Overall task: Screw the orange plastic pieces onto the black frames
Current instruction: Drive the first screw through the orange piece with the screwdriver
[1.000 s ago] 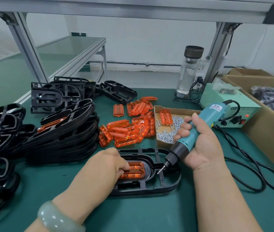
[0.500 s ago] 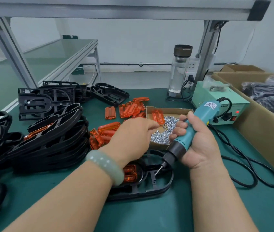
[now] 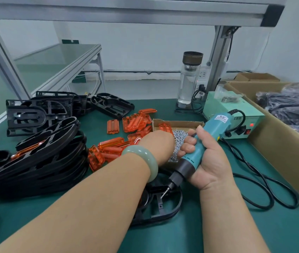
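Left hand [image 3: 160,143] is down in the cardboard screw box [image 3: 178,123]. Its fingers are hidden among the screws [image 3: 180,135], so I cannot tell whether they pinch one. Right hand [image 3: 209,161] is wrapped round the teal electric screwdriver [image 3: 213,127], with the bit tip at the black frame [image 3: 178,204] on the green bench [image 3: 291,234]; contact cannot be judged. The left forearm covers most of that frame. A second ago the left hand pressed the orange insert seated there; the insert is now out of sight. Count: one driver, one frame at work, one spare orange piece [image 3: 165,128] in the box. The orange pile [image 3: 134,123] and stacked frames [image 3: 44,154] overlap too much to count.
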`<state>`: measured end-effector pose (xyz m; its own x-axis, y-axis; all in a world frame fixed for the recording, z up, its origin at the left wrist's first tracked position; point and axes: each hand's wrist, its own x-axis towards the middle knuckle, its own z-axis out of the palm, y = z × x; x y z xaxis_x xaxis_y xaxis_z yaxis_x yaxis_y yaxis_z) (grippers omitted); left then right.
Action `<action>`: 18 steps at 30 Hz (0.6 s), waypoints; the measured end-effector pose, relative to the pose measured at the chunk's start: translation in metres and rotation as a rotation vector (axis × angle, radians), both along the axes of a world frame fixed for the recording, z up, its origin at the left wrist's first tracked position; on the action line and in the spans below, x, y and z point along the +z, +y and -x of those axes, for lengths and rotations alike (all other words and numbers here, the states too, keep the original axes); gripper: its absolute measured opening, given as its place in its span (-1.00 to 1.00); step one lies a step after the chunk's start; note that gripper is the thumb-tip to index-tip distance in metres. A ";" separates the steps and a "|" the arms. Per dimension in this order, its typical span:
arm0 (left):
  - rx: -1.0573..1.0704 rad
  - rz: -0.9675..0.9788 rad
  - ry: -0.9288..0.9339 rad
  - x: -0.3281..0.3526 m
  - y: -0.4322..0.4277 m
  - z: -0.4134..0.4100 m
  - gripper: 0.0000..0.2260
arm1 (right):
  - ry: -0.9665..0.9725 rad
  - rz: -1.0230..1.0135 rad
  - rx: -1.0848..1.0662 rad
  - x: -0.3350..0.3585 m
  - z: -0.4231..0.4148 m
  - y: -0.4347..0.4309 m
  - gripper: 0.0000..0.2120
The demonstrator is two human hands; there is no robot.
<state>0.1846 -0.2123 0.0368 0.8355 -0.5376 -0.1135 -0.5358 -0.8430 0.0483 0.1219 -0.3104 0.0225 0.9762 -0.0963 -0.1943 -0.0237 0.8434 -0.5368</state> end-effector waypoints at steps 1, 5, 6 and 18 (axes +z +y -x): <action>0.016 0.027 -0.025 -0.002 0.001 0.000 -0.82 | 0.000 -0.004 -0.001 0.000 0.000 0.000 -0.85; 0.053 0.156 -0.024 -0.007 0.005 -0.004 -0.82 | -0.003 0.004 -0.006 0.000 0.000 0.001 -0.86; 0.057 0.211 -0.015 -0.007 0.006 -0.005 -0.83 | -0.003 0.012 -0.010 -0.001 0.000 0.000 -0.86; 0.218 0.744 0.126 -0.010 0.015 -0.008 -0.86 | -0.009 0.032 -0.026 0.000 0.000 0.000 -0.83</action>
<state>0.1922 -0.1977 0.0265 0.9355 -0.3353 0.1111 -0.3152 -0.6505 0.6910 0.1218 -0.3107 0.0223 0.9750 -0.1277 -0.1818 0.0032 0.8263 -0.5633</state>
